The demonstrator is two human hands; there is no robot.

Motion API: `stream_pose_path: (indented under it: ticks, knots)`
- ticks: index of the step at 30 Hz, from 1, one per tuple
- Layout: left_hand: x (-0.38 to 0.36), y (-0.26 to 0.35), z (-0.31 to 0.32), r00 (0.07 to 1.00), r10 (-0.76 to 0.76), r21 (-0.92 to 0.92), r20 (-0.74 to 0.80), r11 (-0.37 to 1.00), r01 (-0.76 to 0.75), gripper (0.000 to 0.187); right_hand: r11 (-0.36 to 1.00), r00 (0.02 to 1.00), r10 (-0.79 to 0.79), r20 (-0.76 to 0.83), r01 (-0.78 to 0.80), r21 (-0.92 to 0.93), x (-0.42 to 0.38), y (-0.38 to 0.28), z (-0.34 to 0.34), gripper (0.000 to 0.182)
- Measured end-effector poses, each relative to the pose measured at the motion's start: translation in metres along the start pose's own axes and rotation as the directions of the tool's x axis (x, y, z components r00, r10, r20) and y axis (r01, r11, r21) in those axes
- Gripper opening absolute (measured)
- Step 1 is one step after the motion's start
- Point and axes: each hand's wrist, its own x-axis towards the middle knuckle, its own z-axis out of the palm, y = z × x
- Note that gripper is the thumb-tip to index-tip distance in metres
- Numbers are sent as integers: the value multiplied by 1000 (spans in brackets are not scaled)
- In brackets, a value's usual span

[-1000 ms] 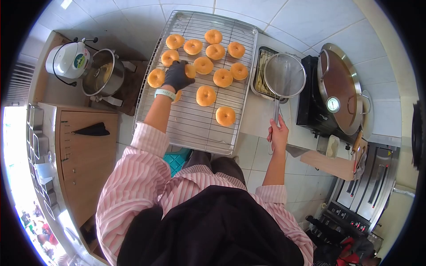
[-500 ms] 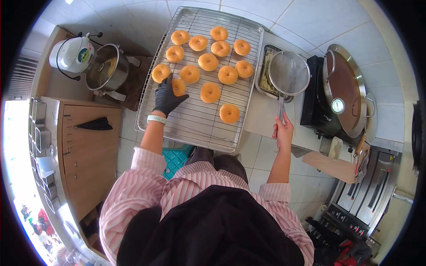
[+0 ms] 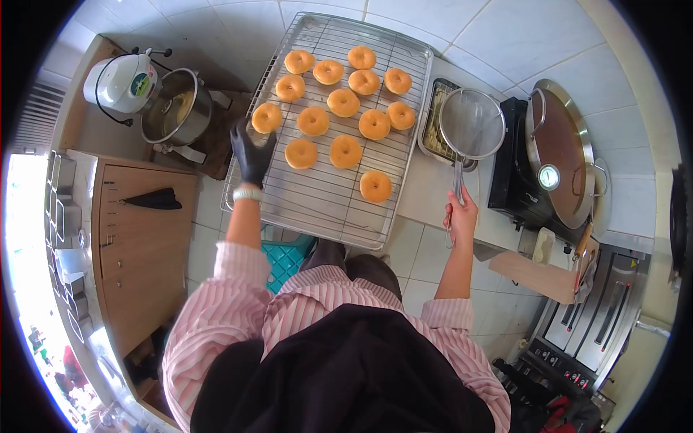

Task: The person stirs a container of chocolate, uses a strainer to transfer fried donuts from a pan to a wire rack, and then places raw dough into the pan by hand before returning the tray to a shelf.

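My left hand [image 3: 253, 154], in a black glove, is over the left edge of a wire cooling rack [image 3: 325, 206]. Its fingers are apart and empty, with the tips right at the lower side of a golden doughnut [image 3: 267, 117]. Just right of the hand lies another doughnut [image 3: 301, 154], and several more are spread across the rack, which sits on a metal tray. My bare right hand [image 3: 462, 215] is wrapped round the handle of a round mesh strainer [image 3: 472, 123]. The strainer's mesh overlaps a small metal container with a wire rack [image 3: 437, 115] in it.
A wide pan of brown oil [image 3: 567, 137] with a dial thermometer [image 3: 549, 177] clipped inside stands on a black stove [image 3: 511, 169] at right. To the left is a stand mixer [image 3: 119, 85] with a steel bowl [image 3: 198, 119]. A teal crate [image 3: 289, 260] is below the rack.
My left hand has let go of a doughnut, which now lies slightly nearer and to the right, and has moved left to the doughnut beyond. My right hand holds the strainer as before.
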Motion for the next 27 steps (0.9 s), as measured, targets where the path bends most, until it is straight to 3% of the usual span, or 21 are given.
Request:
stream_pose_path:
  ticks: [2, 3, 5, 8, 9, 10, 11, 13, 15, 16, 17, 18, 19, 20, 22, 23, 24, 26, 27]
  knots:
    - [37, 12, 0, 993, 106, 227, 51, 967, -115, 70, 1000, 1000, -2, 6, 2, -10, 1, -2, 2, 58]
    - [54, 13, 1, 969, 32, 309, 244, 945, -109, 70, 1000, 1000, -5, 12, 5, -26, 2, -3, 2, 59]
    - [77, 15, 7, 803, -153, 451, 576, 879, -155, 71, 999, 1000, -13, 13, 14, -51, 5, -5, 2, 59]
    - [89, 13, 6, 716, -163, 306, 679, 949, -75, 69, 999, 998, -35, 51, 36, -7, 15, -11, 3, 60]
    - [78, -4, 14, 846, 28, 103, 533, 990, -97, 66, 999, 997, -41, 63, 42, -6, 18, -12, 3, 60]
    - [66, -12, 19, 907, 256, -129, 335, 966, -225, 65, 999, 997, -47, 66, 47, 1, 21, -12, 5, 60]
    - [53, -15, 20, 936, 216, -227, 279, 962, -154, 65, 998, 997, -55, 59, 54, 16, 22, -13, 6, 60]
    - [28, -30, 17, 944, 159, -224, 289, 970, -95, 73, 996, 991, -90, 104, 89, 12, 20, -18, 6, 60]
    - [3, -58, 19, 952, 83, -274, 295, 962, 1, 79, 988, 982, -113, 149, 94, 126, 19, -18, 2, 59]
    - [-6, -56, 14, 958, 148, -255, 246, 963, -83, 80, 985, 982, -110, 154, 86, 150, 17, -15, 0, 59]
    - [-11, -44, 5, 956, 158, -163, 249, 979, -120, 79, 982, 980, -109, 165, 80, 171, 16, -13, -1, 59]
    - [-14, -38, 0, 944, 265, -87, 194, 964, -253, 76, 978, 978, -110, 178, 75, 193, 16, -10, 1, 59]
    - [-16, -28, -7, 952, 216, -82, 217, 976, -202, 70, 985, 981, -90, 170, 63, 158, 19, -2, 6, 60]
    - [-14, -10, -21, 968, 59, -127, 242, 992, -29, 64, 988, 987, -76, 143, 56, 141, 20, -3, 11, 61]
    - [4, 58, -47, 954, 68, -128, 292, 991, -31, 56, 972, 986, -94, 141, 60, 228, 25, -4, 24, 69]
    - [10, 27, -28, 962, -80, -613, 262, 755, 230, 50, 951, 973, -126, 193, 63, 301, 35, -4, 27, 71]
    - [18, 43, -28, 967, 9, -502, 256, 856, 125, 45, 968, 934, -188, 303, 123, 220, 38, -13, 20, 75]
    - [14, 91, -15, 961, 166, -448, 222, 893, -51, 44, 964, 972, -150, 180, 103, 246, 0, -41, 7, 76]
    - [6, 115, -6, 950, 223, -463, 220, 881, -99, 44, 976, 974, -220, 56, 218, 26, -4, -32, -3, 78]
